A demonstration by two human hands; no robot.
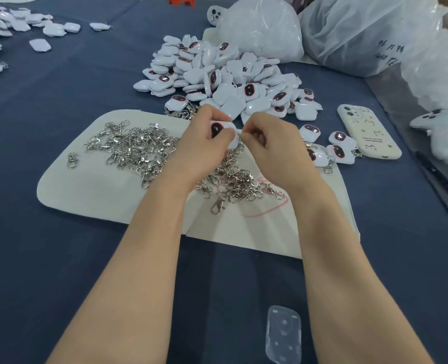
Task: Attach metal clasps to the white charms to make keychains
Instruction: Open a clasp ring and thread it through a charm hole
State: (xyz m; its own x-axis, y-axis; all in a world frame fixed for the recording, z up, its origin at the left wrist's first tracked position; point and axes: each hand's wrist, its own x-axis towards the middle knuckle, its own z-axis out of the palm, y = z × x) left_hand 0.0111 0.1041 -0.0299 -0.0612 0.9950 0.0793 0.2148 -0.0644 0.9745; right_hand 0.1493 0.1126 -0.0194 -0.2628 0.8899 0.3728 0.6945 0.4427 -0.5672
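1. The left hand [202, 145] has its fingers curled round one white charm [221, 130], dark oval face up, held just above the far edge of the white mat [86, 185].
2. The right hand [270, 143] is closed too, thumb and forefinger pinching at that charm's right edge. Whatever lies between them is too small to make out.
3. Loose metal clasps [139, 148] lie tangled on the mat, left of the hands and under them.
4. The charm heap [230, 74] sits just beyond the hands, and a few charms [338, 148] lie to the right beside a white phone [367, 132].
5. Open blue tablecloth [60, 101] stretches to the left.
6. Plastic bags [265, 24] crowd the far right, and a clear case [283, 334] lies near the front edge.
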